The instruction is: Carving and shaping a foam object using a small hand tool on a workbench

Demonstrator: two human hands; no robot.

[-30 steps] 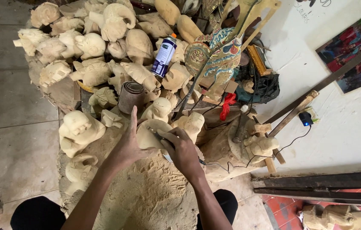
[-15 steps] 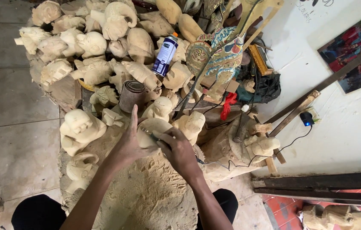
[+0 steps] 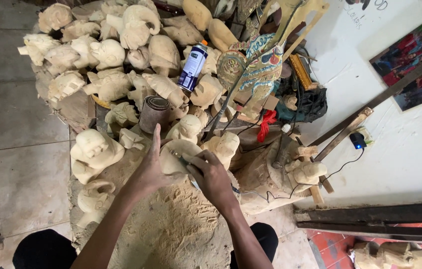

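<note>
My left hand (image 3: pixel 150 172) grips a pale carved wooden figure (image 3: pixel 176 154) from its left side, forefinger stretched up along it. My right hand (image 3: pixel 212 177) is closed on a small grey tool, pressed against the figure's right face; the tool is mostly hidden by my fingers. Both hands hover over a heap of sawdust (image 3: pixel 171 229) between my knees. A brown roll of sandpaper (image 3: pixel 154 112) stands just beyond my left hand.
Several unfinished pale wood carvings (image 3: pixel 106 55) are piled ahead and to the left. A blue and white spray can (image 3: pixel 193 66) lies among them. A painted flat puppet (image 3: pixel 256 69), a red rag (image 3: pixel 265 123), cables and planks (image 3: pixel 370 219) crowd the right. Tiled floor (image 3: pixel 7 149) lies left.
Both hands stay on the carving. My right hand has shifted slightly along the figure's surface; the left hand's hold looks unchanged.
</note>
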